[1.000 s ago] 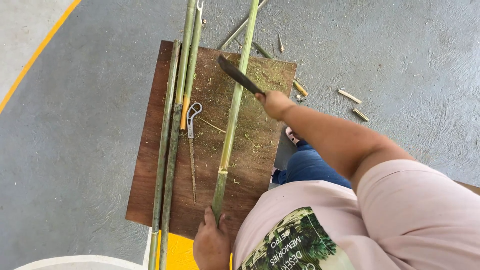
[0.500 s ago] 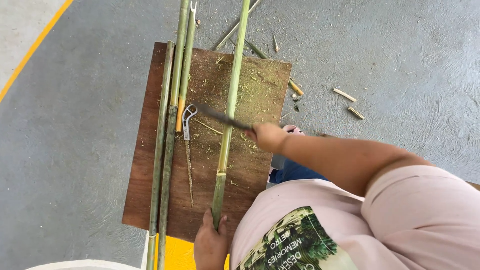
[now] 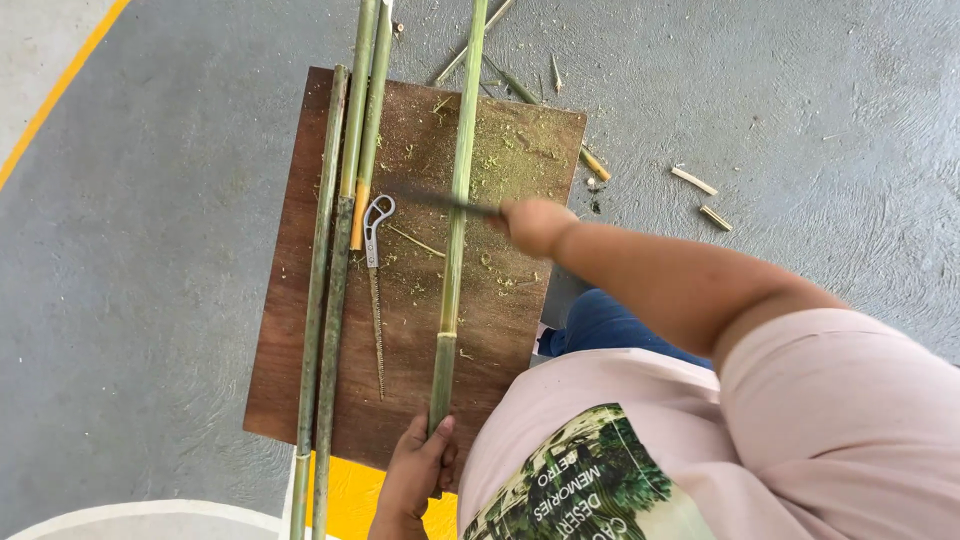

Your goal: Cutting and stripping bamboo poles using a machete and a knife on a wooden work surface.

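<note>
Bamboo stalk [image 3: 458, 200]: green, slender, straight, one joint ring visible near its lower part, darker below the ring. It lies lengthwise down the middle of a brown board [image 3: 290, 330] and runs past the board's far edge. Left hand [image 3: 412, 478]: fingers wrapped around the stalk's near end, at the board's near edge. Right hand [image 3: 535, 225]: closed in a fist on the handle of a dark knife [image 3: 440, 201]; blade lies across the stalk about midway up the board, touching it. Blade is blurred, edge detail not readable. Count on board: one held stalk, plus three more stalks [image 3: 335, 300] lying side by side along the left part, one with an orange patch. One small saw [image 3: 376, 280], white handle, thin toothed blade, between the left stalks and the held stalk, apart from both. Green shavings scattered over the board's far half. Floor [image 3: 150, 250]: grey, with a few cut pieces [image 3: 693, 181] to the right of the board, thin offcuts beyond its far edge, and a yellow line at the left corner.
</note>
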